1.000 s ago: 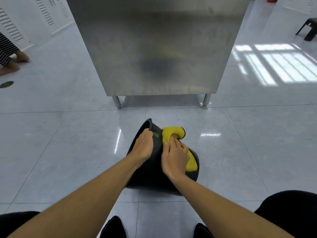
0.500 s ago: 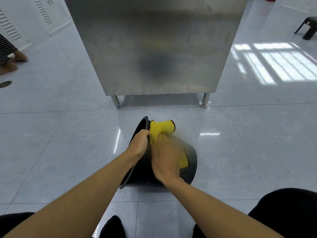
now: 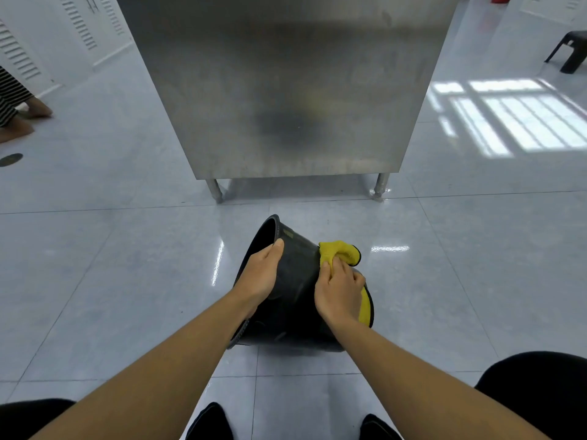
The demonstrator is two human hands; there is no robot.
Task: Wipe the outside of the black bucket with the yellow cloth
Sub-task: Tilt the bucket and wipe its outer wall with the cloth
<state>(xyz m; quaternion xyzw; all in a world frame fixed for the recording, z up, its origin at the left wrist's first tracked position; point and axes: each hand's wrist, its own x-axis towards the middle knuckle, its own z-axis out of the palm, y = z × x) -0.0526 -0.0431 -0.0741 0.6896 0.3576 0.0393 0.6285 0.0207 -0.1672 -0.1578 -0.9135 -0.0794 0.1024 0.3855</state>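
Observation:
The black bucket [image 3: 293, 281] lies tipped on its side on the floor tiles in front of me, its open mouth facing left. My left hand [image 3: 262, 271] grips its rim at the top, thumb on the outer wall. My right hand [image 3: 338, 289] presses the yellow cloth [image 3: 341, 250] against the bucket's outer wall near its base end. One bunch of the cloth sticks out beyond my fingers; another edge shows under my palm on the right side.
A stainless steel cabinet [image 3: 286, 90] on short legs stands just beyond the bucket. Another person's bare feet [image 3: 22, 120] are at the far left. A dark stool [image 3: 570, 50] stands far right. My knees and shoes fill the bottom edge.
My right hand has slid the yellow cloth from near the bucket's rim back toward its base end. My left hand keeps its hold on the rim, and the bucket has shifted a little.

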